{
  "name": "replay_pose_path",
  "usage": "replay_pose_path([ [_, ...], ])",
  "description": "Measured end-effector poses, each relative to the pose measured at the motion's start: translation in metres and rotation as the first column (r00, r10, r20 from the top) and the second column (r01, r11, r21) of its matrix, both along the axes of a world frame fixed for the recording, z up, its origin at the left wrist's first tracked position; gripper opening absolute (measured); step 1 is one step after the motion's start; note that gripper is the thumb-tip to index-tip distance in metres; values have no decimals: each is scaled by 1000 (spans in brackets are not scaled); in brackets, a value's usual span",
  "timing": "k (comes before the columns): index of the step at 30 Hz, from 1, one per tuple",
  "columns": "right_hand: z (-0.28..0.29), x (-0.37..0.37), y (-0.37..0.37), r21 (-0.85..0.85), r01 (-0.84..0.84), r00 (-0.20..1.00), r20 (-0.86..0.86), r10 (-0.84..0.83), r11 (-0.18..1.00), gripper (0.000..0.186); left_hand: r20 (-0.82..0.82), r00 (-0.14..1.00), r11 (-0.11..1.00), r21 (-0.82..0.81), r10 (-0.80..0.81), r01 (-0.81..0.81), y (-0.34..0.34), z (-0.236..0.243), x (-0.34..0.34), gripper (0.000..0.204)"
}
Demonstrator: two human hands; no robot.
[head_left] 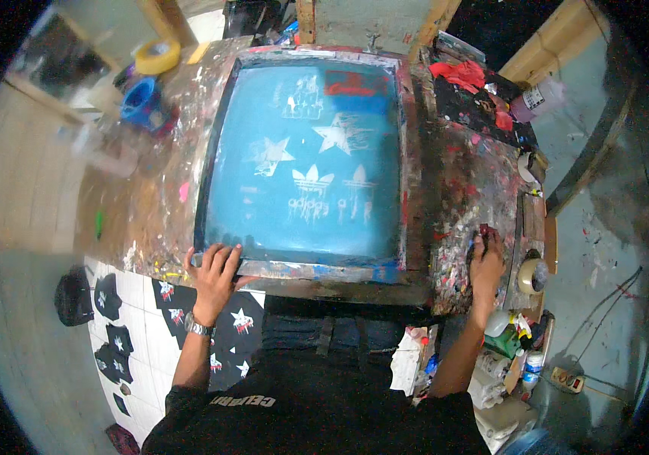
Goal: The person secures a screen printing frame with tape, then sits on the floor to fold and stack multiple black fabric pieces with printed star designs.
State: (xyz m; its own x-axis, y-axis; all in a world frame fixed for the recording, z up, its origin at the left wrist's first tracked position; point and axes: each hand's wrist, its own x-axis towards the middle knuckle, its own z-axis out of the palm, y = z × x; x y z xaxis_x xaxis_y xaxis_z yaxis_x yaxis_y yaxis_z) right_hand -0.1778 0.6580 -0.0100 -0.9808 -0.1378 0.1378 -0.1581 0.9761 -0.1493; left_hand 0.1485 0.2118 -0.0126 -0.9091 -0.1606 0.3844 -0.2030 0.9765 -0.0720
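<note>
A screen printing frame (317,268) lies on the paint-stained table in front of me, its blue mesh (264,220) marked with pale stars, leaf-like shapes and lettering. My left hand (214,274), with a watch (200,326) on the wrist, grips the frame's near left corner, fingers hooked over the edge. To the right of the frame, my right hand (486,262) rests low over the tabletop with its fingers curled. Something small and dark red shows at those fingertips, too small to name.
Yellow tape (158,56) and a blue cup (139,101) stand at the far left. Red and black cloths (465,80) lie far right. A tape roll (532,276) sits at the right edge, above several bottles (533,369). Black star-printed pieces (241,322) lie on the floor tiles.
</note>
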Motion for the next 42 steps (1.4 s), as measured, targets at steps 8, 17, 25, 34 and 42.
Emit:
replay_pose_path([
  [8,-17,-22,-6,19,172,966,-196,-165,985,55,22,999,988,154,-36,32,-5,-3,-5,72],
  [17,-1,-69,24,-110,208,969,161,-189,972,68,16,998,982,185,-53,49,-7,-5,-11,73],
  [25,52,-95,18,-220,-20,952,295,86,975,52,41,999,984,175,-28,21,-9,-11,-5,74],
  [34,27,-131,4,-293,34,997,-53,-52,955,51,30,999,991,133,-30,26,-17,-18,0,74],
  [42,-18,-256,-73,-193,33,999,-18,-38,981,44,32,999,988,153,-32,27,-10,-3,-4,70],
])
